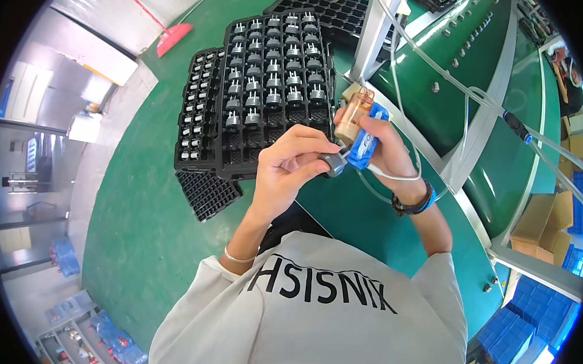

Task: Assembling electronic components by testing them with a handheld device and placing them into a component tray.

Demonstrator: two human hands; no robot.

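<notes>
My left hand (286,159) pinches a dark grey round plug (333,165) between thumb and fingertips. The plug's metal pins point toward my right hand. My right hand (394,151) is wrapped round a blue-taped handheld tool (366,143) with a clear amber cylinder (354,114) beside it; a thin pale cable runs from it past my wrist. Plug and tool are very close; whether the pins touch it I cannot tell. Just beyond my hands, a black compartment tray (244,141) holds rows of similar grey plugs, pins up, with several bare pockets at its near end.
Left of it, a narrower black tray (190,158) holds small pale cylindrical parts. A black grid tray (207,194) sticks out underneath. To the right, a metal frame (379,36) and hanging cables (439,68) border a green conveyor belt (494,152) with small parts farther along.
</notes>
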